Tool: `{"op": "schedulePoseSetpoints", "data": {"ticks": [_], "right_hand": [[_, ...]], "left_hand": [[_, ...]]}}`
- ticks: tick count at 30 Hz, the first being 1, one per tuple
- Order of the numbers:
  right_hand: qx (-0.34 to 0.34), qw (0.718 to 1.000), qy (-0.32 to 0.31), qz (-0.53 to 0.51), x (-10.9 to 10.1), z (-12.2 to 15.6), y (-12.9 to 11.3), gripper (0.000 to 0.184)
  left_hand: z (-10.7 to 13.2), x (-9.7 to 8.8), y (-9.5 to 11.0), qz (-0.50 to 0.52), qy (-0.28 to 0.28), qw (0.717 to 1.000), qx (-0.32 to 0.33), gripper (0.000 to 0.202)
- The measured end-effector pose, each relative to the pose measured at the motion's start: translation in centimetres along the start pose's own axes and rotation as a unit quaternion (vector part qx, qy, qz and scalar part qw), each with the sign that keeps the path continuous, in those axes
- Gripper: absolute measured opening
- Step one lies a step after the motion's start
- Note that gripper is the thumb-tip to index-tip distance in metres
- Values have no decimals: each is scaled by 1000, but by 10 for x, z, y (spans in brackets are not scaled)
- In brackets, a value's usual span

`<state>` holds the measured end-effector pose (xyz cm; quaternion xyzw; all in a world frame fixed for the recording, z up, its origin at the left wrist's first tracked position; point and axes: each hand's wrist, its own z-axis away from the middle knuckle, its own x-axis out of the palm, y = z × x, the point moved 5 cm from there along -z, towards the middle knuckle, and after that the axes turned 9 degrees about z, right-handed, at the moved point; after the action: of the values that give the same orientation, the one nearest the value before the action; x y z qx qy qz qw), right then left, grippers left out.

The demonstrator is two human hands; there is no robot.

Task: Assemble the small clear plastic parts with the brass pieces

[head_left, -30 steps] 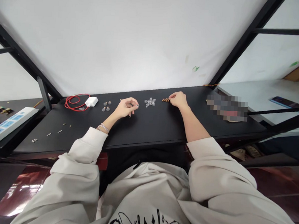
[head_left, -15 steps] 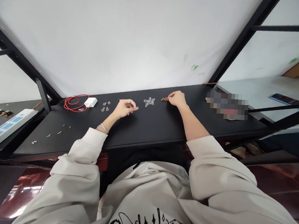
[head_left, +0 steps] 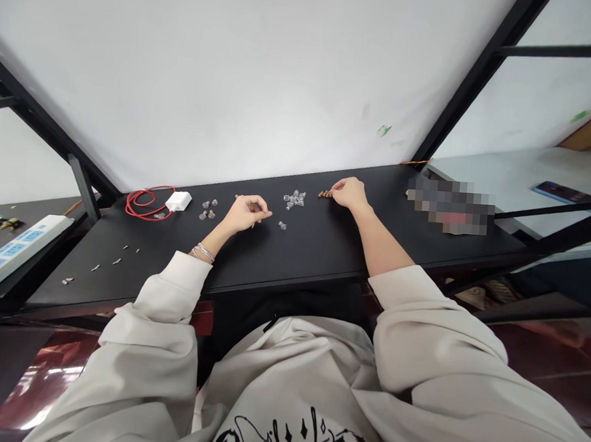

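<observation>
My left hand [head_left: 246,213] hovers over the left middle of the black tabletop [head_left: 293,254], thumb and forefinger tips together, with nothing visible in them. Just right of these fingertips a tiny clear glass bottle [head_left: 282,225] lies on its side. Farther back is a cluster of similar clear bottles [head_left: 295,199]. My right hand [head_left: 348,192] rests by the row of small brown corks [head_left: 324,194], its fingertips pinched at the row's right end, apparently on a cork; they partly hide it. Left of my left hand sit several bottles with corks [head_left: 207,210].
A white charger [head_left: 178,201] with a red cable [head_left: 132,204] lies at the back left. Tiny metallic pieces [head_left: 117,261] are scattered at the front left, near a white power strip [head_left: 20,252]. A blurred-out item [head_left: 451,207] lies at right. Black shelf posts [head_left: 479,85] flank the table.
The small glass bottle that was at my left fingertips now lies on the tabletop to their right. Both hands have stayed nearly in place.
</observation>
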<state>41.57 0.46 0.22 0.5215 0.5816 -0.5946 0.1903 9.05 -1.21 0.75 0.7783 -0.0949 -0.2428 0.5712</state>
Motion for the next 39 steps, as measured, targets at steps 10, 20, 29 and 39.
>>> {"op": "schedulePoseSetpoints", "data": {"ticks": [10,20,29,39], "right_hand": [[-190,980,19,-48,12,35,-70,17],[-139,986,21,-95,8,24,-49,17],[-141,978,-20,-154,19,29,-54,16],[-259,873,-287,-298,42,61,-82,31]], "left_hand": [[12,72,22,-205,-110,956,177,36],[-6,61,6,-134,-44,986,89,12],[-11,48,0,37,-10,999,14,16],[-13,45,-4,77,35,996,9,25]]}}
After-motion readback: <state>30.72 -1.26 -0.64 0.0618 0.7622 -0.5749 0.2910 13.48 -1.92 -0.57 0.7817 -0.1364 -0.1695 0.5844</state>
